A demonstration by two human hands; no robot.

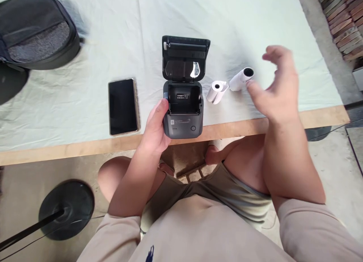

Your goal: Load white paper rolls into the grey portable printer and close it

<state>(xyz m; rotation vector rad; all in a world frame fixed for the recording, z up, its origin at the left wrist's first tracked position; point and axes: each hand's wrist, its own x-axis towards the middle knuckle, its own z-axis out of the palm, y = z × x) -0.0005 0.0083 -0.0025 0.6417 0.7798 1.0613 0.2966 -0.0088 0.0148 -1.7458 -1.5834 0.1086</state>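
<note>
My left hand (157, 125) grips the left side of a dark grey thermal label printer (183, 126) near the table's front edge. Its lid (185, 59) is flipped up, and the paper bay inside holds no roll. Right of the printer stands a small white paper roll (217, 91) with its end partly unwound. Beside that leans a larger white roll (240, 79) with a wide dark core. Just right of this larger roll, my right hand (279, 84) is raised with thumb and fingers apart, holding nothing; its thumb appears close to the roll, and I cannot tell whether they touch.
A smartphone-like tablet (123, 107) with a dark screen lies left of the printer. At the far left sits an open black zip case (36, 31). A pale cloth (113, 35) covers the wooden-edged table. Below stands a round black base (66, 209); bricks (346, 19) are stacked upper right.
</note>
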